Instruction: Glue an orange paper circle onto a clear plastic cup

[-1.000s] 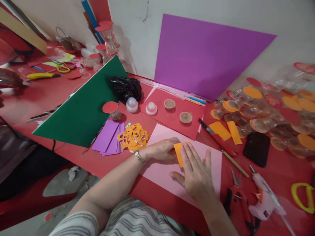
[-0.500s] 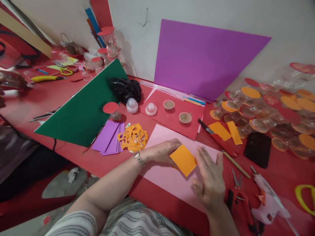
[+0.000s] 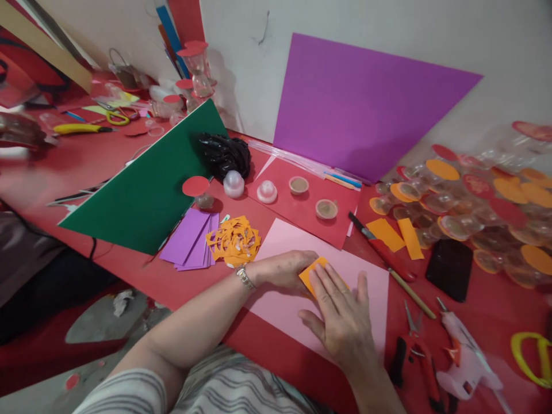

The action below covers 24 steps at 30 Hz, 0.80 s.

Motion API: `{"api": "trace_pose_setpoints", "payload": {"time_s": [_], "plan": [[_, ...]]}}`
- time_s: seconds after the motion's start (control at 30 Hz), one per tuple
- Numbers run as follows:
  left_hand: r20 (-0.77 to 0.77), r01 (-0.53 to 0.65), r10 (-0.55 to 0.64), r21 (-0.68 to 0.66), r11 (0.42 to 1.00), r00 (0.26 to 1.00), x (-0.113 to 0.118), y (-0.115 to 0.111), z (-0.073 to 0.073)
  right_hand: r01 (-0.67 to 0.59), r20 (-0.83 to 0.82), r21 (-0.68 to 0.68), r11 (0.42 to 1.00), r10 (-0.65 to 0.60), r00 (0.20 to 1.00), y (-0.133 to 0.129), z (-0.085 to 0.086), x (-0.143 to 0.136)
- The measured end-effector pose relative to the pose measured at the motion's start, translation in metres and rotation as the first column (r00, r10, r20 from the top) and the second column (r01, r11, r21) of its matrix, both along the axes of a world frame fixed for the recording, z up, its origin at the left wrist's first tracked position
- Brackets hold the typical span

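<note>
I see my right hand [image 3: 342, 313] pressing flat, fingers spread wide, on the orange paper [image 3: 311, 272] lying on the pink sheet [image 3: 371, 276] on the bench. My left hand [image 3: 284, 267], at nine o'clock of it, pinches its edge with narrow fingers.

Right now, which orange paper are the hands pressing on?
The orange square on the pink sheet, under both hands. The two orange strips lie untouched by the knife, and the cut-out scraps sit by the purple papers.

Orange paper [image 3: 309, 273], pink sheet [image 3: 371, 276]
</note>
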State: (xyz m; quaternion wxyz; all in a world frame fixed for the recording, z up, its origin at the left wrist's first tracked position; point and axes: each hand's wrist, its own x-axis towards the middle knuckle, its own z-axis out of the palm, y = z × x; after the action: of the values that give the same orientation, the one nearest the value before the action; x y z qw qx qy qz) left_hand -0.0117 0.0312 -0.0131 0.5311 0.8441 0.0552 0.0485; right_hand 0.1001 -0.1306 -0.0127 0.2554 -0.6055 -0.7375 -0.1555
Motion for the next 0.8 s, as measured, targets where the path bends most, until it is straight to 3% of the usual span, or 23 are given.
{"api": "trace_pose_setpoints", "payload": {"time_s": [0.1, 0.17, 0.23, 0.3, 0.37, 0.47, 0.53, 0.63, 0.7, 0.8], "plan": [[0.064, -0.013, 0.014, -0.019, 1.000, 0.998, 0.000, 0.000, -0.003, -0.049, -0.214, 0.065, 0.997, 0.062, 0.975, -0.006, -0.009, 0.006], [0.155, -0.064, 0.063, -0.003, 0.998, 0.986, 0.000, -0.001, -0.003, 0.036, -0.495, 0.148, 0.988, 0.042, 0.868, -0.010, -0.013, 0.010], [0.235, -0.150, 0.149, -0.011, 0.989, 0.960, -0.001, -0.003, 0.002, 0.276, -0.803, 0.129, 0.952, -0.063, 0.592, -0.009, -0.015, 0.013], [0.281, -0.231, 0.239, -0.062, 0.971, 0.930, -0.003, -0.005, 0.008, 0.382, -0.971, -0.015, 0.924, -0.105, 0.215, -0.004, -0.013, 0.015], [0.299, -0.256, 0.287, -0.138, 0.957, 0.910, -0.005, -0.008, 0.014, 0.268, -0.990, -0.133, 0.954, -0.112, -0.090, 0.003, -0.011, 0.015], [0.290, -0.269, 0.351, -0.289, 0.919, 0.890, -0.005, -0.016, 0.016, -0.049, -0.928, -0.146, 0.988, -0.154, -0.339, 0.009, -0.005, 0.012], [0.261, -0.297, 0.416, -0.397, 0.869, 0.871, -0.003, -0.022, 0.012, -0.205, -0.895, -0.098, 0.974, -0.176, -0.410, 0.009, -0.003, 0.008], [0.249, -0.331, 0.475, -0.454, 0.827, 0.844, 0.001, -0.029, 0.006, -0.264, -0.881, -0.091, 0.960, -0.201, -0.429, 0.008, -0.006, 0.002], [0.272, -0.314, 0.431, -0.382, 0.869, 0.861, 0.001, -0.029, 0.006, -0.223, -0.916, -0.139, 0.965, -0.210, -0.342, 0.008, -0.013, 0.005], [0.268, -0.236, 0.285, -0.198, 0.951, 0.920, -0.003, -0.020, 0.011, -0.128, -0.979, -0.164, 0.978, -0.178, -0.105, 0.007, -0.021, 0.017]]}}
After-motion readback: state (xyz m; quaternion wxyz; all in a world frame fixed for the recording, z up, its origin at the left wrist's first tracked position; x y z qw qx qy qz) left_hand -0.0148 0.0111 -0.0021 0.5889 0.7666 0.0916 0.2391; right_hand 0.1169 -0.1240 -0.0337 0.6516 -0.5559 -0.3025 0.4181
